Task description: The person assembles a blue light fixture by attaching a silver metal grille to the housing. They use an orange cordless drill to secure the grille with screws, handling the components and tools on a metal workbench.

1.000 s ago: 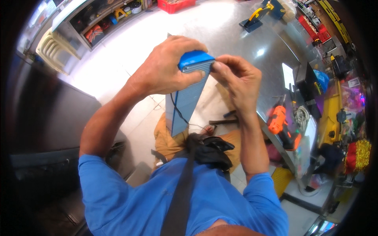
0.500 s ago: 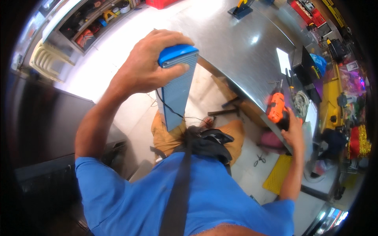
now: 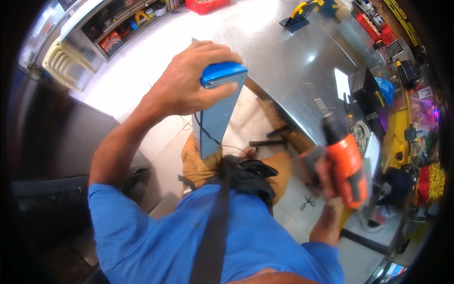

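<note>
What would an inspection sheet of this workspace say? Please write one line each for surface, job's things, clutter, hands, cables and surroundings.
Surface: metal table, shiny, with glare spots; white sheet near its right side.
Job's things: long ribbed box with a blue end; orange drill, motion-blurred.
Clutter: scissors on the floor; mixed items crowd the right side.
Hands: left hand grips the box's blue end; right hand holds the drill, blurred.
Cables: thin dark wire passes by the box, attachment unclear; pale coil, rope or cable.
Surroundings: stacked pale chairs and red crate beyond.
</note>
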Action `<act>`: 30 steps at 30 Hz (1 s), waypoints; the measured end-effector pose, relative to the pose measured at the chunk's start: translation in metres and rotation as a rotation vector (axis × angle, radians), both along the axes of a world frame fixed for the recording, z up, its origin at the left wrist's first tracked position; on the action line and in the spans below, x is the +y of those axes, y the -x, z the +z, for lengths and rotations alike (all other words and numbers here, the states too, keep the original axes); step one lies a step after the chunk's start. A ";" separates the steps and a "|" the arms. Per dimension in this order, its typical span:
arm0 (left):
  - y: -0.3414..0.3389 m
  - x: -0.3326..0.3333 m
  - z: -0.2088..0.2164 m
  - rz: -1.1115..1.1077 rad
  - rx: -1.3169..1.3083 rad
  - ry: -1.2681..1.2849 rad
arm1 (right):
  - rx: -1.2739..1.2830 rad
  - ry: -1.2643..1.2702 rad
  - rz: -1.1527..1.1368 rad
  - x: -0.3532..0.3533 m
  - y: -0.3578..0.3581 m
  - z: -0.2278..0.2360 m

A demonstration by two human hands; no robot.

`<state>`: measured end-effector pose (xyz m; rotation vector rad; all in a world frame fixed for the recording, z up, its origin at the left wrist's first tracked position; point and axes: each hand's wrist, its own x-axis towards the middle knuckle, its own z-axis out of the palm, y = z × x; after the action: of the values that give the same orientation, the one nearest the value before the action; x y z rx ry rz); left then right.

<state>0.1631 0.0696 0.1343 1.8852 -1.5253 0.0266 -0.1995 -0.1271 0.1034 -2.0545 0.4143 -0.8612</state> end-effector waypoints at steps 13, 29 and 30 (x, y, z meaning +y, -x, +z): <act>-0.003 0.005 0.001 0.002 0.001 0.002 | 0.107 0.232 0.099 0.039 -0.081 -0.020; -0.005 0.004 -0.005 -0.006 0.015 0.007 | 0.057 0.177 0.246 0.033 -0.082 -0.022; -0.005 0.004 -0.005 -0.009 0.004 0.014 | 0.045 0.163 0.266 0.033 -0.080 -0.023</act>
<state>0.1681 0.0733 0.1295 1.8662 -1.5273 0.0284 -0.1198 -0.0941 0.0803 -2.2199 0.0923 -0.7067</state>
